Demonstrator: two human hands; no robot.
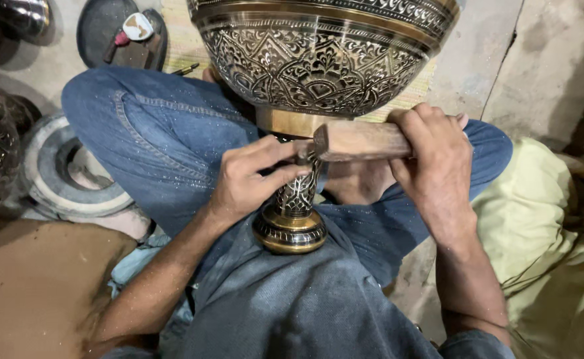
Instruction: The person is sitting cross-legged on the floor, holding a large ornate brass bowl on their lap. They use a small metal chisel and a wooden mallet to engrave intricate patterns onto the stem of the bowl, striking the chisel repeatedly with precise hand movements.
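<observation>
You sit cross-legged in blue jeans (152, 133), with a large engraved brass vase (315, 63) lying across your lap. Its wide bowl, black and gold with dense floral patterning, points away from you; its narrow stem runs back toward you and ends in a round ringed foot (290, 231) that rests against your grey shirt (305, 306). The mouth of the vase is out of view, so you cannot tell whether anything is inside it.

Your left hand (248, 179) is closed on the stem, fingers (285, 174) curled together around it from the left, just above the foot. Beyond your fingertips the stem widens into a plain brass collar (288, 123) under the bowl.

Your right hand (431, 156) is clamped on the wooden handle of a hammer (355, 139), fingers wrapped over the top. The handle lies level, and its head end meets the stem right beside your left fingertips.

Well to the left of your left hand, a grey ring-shaped stand (46, 173) lies on the floor. Farther off, beyond your left knee, a dark round tray (99, 30) holds a small red-handled tool (129, 32). To the right of your right wrist lies pale yellow-green cloth (538, 219).
</observation>
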